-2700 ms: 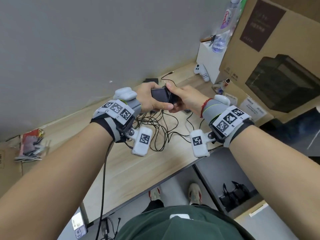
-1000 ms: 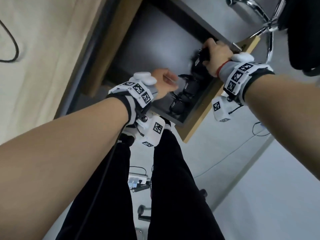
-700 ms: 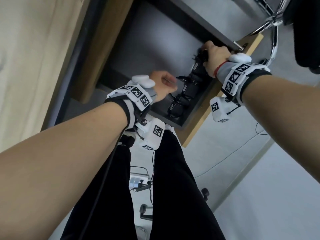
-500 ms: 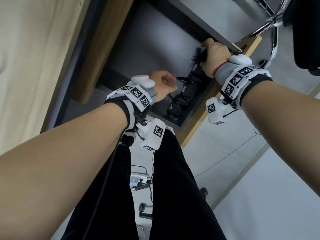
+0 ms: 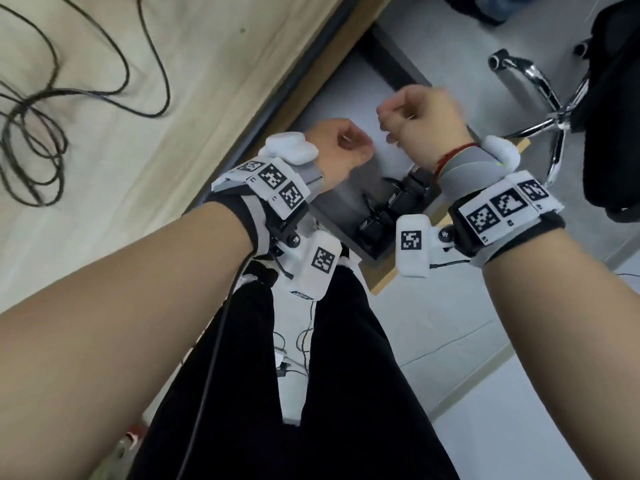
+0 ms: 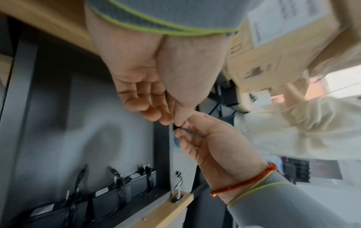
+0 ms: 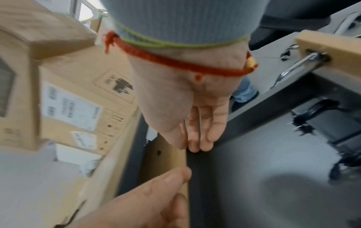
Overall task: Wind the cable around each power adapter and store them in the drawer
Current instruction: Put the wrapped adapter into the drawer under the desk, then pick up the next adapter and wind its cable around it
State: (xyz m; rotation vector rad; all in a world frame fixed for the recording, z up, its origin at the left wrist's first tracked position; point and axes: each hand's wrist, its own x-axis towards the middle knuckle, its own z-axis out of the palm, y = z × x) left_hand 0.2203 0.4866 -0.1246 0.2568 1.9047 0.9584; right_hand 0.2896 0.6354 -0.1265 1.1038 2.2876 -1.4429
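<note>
Several black power adapters (image 5: 381, 216) with cable wound round them lie in a row along the front of the open drawer (image 5: 389, 277); the left wrist view shows these adapters (image 6: 117, 185) from inside. My left hand (image 5: 341, 147) hovers above the drawer's back part, fingers loosely curled, holding nothing. My right hand (image 5: 408, 116) hangs close beside it, a little higher, also empty. In the right wrist view my right hand's fingers (image 7: 197, 134) point down fairly straight, with the adapters (image 7: 322, 123) off to the right. Loose black cable (image 5: 34, 133) lies tangled on the wooden desk.
The wooden desk (image 5: 173, 150) runs across the upper left, its edge just left of the drawer. A chrome chair base (image 5: 550, 105) and a black chair stand to the right. The drawer front carries a metal handle (image 7: 296, 66). Cardboard boxes (image 7: 78, 100) stand beyond the hands.
My right hand let go of the adapter it held at the drawer's far end. Both hands have risen out of the drawer and come together; the view has swung back toward the desk.
</note>
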